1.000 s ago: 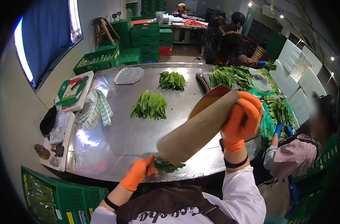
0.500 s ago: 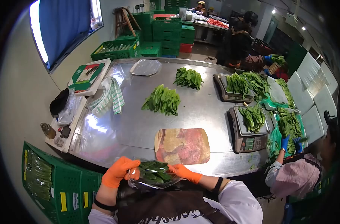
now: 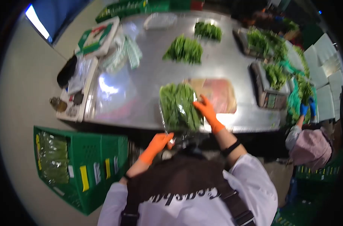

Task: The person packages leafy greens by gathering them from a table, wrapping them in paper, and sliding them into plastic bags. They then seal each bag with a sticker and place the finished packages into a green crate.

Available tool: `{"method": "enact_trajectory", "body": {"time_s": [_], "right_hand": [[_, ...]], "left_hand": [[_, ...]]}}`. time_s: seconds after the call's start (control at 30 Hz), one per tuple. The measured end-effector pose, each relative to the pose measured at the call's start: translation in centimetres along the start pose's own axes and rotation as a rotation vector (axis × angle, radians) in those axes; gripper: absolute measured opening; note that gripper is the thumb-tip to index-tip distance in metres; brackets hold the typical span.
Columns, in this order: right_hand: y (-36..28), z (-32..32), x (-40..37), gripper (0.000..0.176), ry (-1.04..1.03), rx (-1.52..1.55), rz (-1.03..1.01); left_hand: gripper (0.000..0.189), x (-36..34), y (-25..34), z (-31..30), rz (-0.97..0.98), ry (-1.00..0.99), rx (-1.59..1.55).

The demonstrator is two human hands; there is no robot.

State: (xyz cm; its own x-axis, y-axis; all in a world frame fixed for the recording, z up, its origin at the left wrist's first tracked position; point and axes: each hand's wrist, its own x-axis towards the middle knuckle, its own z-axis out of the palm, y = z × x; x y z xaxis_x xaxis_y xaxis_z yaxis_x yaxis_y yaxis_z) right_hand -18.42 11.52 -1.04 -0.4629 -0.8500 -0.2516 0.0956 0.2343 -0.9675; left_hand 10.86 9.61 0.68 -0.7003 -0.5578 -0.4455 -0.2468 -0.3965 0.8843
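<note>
A clear plastic bag of leafy greens (image 3: 179, 105) lies at the near edge of the metal table, partly over a patterned brown and red mat (image 3: 218, 94). My left hand (image 3: 156, 146), in an orange glove, is closed on the bag's lower end, just off the table edge. My right hand (image 3: 208, 112), also gloved in orange, rests on the bag's right side with its fingers partly spread. Two loose bunches of greens, a nearer one (image 3: 183, 51) and a farther one (image 3: 208, 31), lie further back on the table.
Two scales, a near one (image 3: 269, 88) and a far one (image 3: 248, 43), hold greens at the right. A blue-gloved co-worker (image 3: 310, 147) is beyond them. At the lower left stands a green crate (image 3: 88, 150) with bagged greens. A cloth (image 3: 122, 56) lies on the table's left.
The bag has moved from in front of my body onto the table edge and now shows its full face. My right hand has moved forward and right; my left holds the bag's end. The view has tilted down.
</note>
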Motion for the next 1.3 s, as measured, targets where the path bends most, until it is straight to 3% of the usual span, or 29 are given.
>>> {"method": "enact_trajectory", "body": {"time_s": [0.07,0.13,0.2,0.23,0.27,0.33,0.37,0.4,0.47,0.5,0.6,0.67,0.73,0.8,0.87,0.93,1.03,1.13,1.27,1.3], "right_hand": [[2.4,0.4,-3.0,0.085,0.060,-0.279,0.061],[3.8,0.0,-7.2,0.082,0.084,-0.498,-0.083],[1.6,-0.1,-11.5,0.078,0.063,-0.653,-0.047],[3.8,-0.2,-12.8,0.060,0.230,-1.007,-0.364],[5.4,-0.7,-12.9,0.060,0.221,-1.008,-0.353],[5.3,-0.6,-12.6,0.038,0.202,-0.806,-0.457],[4.6,0.0,-12.9,0.020,0.209,-0.348,-0.156],[3.1,0.5,-12.9,0.014,0.192,-0.164,-0.073],[1.3,0.7,-14.1,0.013,0.142,-0.080,-0.139],[1.4,0.3,-14.8,0.012,0.085,0.104,-0.018],[5.5,-3.4,-17.4,0.017,0.094,-0.123,0.319],[4.8,-2.9,-19.9,0.012,0.265,-0.324,0.268],[2.6,-0.7,-21.4,0.007,0.397,-0.415,-0.148],[-0.1,1.7,-22.2,0.009,0.318,-0.583,-0.397],[-1.8,4.5,-21.7,0.014,0.009,-0.698,-0.656],[-0.9,6.9,-20.6,0.022,-0.272,-0.866,-0.674],[-0.7,10.2,-19.0,0.024,-0.393,-0.865,-0.814],[0.5,12.7,-17.4,0.020,-0.450,-1.042,-0.695],[2.1,12.5,-18.5,0.016,-0.356,-0.808,-0.724],[3.2,11.4,-19.1,0.018,-0.363,-0.784,-0.611]], "left_hand": [[0.035,1.0,-6.2,-0.9,-0.042,0.120,0.117],[0.031,0.1,-6.7,-1.3,-0.133,0.152,0.017],[0.030,-0.8,-5.9,-1.6,-0.193,0.162,-0.059],[0.033,-0.8,-5.7,-1.7,-0.222,0.126,-0.099],[0.036,-0.8,-5.4,-2.2,-0.207,0.100,0.045],[0.038,-0.8,-4.5,-1.8,-0.250,0.192,-0.107],[0.038,-0.7,-4.4,-2.0,-0.191,0.187,-0.062],[0.038,-0.6,-4.6,-2.4,-0.133,0.181,-0.018],[0.035,-0.9,-3.6,-2.4,-0.109,0.197,0.000],[0.034,-1.0,-3.7,-2.5,-0.140,0.208,-0.014],[0.031,-2.4,-4.7,-2.2,-0.199,0.204,-0.010],[0.030,-2.8,-5.0,-1.8,-0.213,0.205,0.002],[0.028,-3.9,-5.3,-1.1,-0.225,0.155,-0.029],[0.025,-4.8,-5.3,-1.1,-0.259,0.118,-0.081],[0.023,-5.4,-5.6,-1.3,-0.205,0.079,-0.171],[0.020,-5.7,-5.1,-1.3,-0.228,0.087,-0.173],[0.017,-5.7,-5.5,-1.6,-0.195,0.107,-0.276],[0.014,-5.3,-6.2,-2.2,-0.178,0.084,-0.406],[0.015,-5.1,-5.2,-1.4,-0.163,0.138,-0.240],[0.016,-5.2,-5.4,-0.5,-0.188,0.163,-0.220]]}}
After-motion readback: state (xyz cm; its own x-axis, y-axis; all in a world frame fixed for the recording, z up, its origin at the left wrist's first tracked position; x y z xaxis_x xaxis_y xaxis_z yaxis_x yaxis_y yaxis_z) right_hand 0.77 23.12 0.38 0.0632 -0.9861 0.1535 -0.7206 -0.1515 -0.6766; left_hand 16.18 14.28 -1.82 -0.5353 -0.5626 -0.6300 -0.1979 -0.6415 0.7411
